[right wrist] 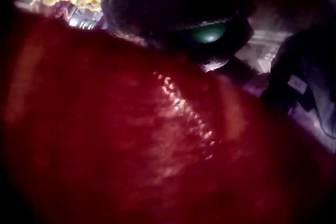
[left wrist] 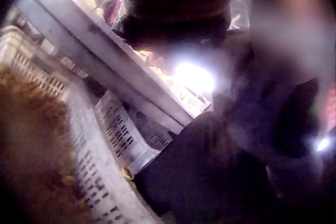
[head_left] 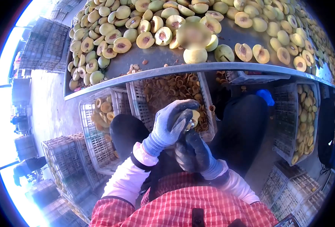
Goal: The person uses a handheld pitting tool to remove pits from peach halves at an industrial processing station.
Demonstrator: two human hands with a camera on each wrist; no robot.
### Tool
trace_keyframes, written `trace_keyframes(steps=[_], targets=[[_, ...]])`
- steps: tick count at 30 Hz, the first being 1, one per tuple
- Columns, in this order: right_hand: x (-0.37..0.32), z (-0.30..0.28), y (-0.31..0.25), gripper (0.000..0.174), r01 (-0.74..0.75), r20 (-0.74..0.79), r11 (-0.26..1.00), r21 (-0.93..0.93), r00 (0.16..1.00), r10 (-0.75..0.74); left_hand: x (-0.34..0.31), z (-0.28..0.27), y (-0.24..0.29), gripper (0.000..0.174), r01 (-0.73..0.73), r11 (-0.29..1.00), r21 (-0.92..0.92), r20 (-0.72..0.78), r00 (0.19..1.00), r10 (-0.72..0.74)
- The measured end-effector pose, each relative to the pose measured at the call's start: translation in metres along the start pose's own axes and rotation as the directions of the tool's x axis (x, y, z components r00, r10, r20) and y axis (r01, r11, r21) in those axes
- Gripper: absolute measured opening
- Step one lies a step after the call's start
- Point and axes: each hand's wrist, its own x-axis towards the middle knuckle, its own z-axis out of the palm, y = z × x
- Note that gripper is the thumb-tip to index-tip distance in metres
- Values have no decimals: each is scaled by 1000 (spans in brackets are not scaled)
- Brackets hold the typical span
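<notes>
In the head view the gloved left hand [head_left: 167,125] curls its fingers round a yellow fruit half [head_left: 194,116], partly covered by them. Just below it, the gloved right hand [head_left: 193,153] is curled, with a small shiny metal piece [head_left: 189,125] at the fruit. The right wrist view has the dark right glove [right wrist: 173,11] round a smooth green thing [right wrist: 210,33], apparently a tool's handle; red cloth fills most of that view. A dark glove [left wrist: 176,3] crosses the top of the left wrist view, where the fruit cannot be seen.
Halved fruits [head_left: 163,36] lie on a metal table with a raised rim [head_left: 175,69]. Beneath the hands stands a crate [head_left: 209,109] of brown scooped pieces. Other crates stand left [head_left: 88,121] and right [head_left: 284,132], between and beside the person's knees. More crates are stacked farther out.
</notes>
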Motion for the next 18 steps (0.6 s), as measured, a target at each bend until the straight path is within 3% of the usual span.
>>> trace_keyframes(steps=[1,3,5,7,9,10,11,12,13,15,16,17,18], targets=[[2,1,1,42,-27,136,989,144,991,8,2,0,-6,25,-32,996,87,20,999,30],[5,-3,7,49,-152,353,898,414,935,-5,0,4,-4,26,171,982,-79,27,985,-170],[7,-7,10,49,-205,418,850,485,908,-20,-6,9,-6,28,298,928,-226,36,954,-297],[10,-5,11,49,-201,455,845,496,889,-56,-21,19,-19,29,149,985,-90,-90,983,-157],[10,-2,7,49,-151,456,891,429,887,-69,-33,18,-37,32,-50,989,137,-165,984,73],[11,-2,4,50,-125,460,912,392,885,-76,-41,10,-39,32,-159,871,465,-194,941,276],[11,-2,1,51,-150,429,902,405,902,-43,-51,-7,-37,35,-117,848,516,-302,902,308],[11,-5,1,50,-119,350,921,372,937,-21,-61,-30,-35,39,6,911,412,-489,846,215],[10,-9,4,49,-95,272,938,332,962,1,-69,-57,-33,42,100,965,242,-669,737,91],[10,-10,6,46,-65,128,974,219,991,38,-90,-130,-41,49,203,977,68,-822,566,-61],[11,-10,6,46,-63,105,978,199,994,42,-105,-167,-51,52,342,930,136,-832,549,-80],[14,-9,7,47,-58,84,981,184,996,43,-106,-185,-48,52,655,599,460,-825,565,15],[17,-9,9,47,-46,58,984,174,998,36,-106,-200,-45,52,785,77,615,-789,610,79]])
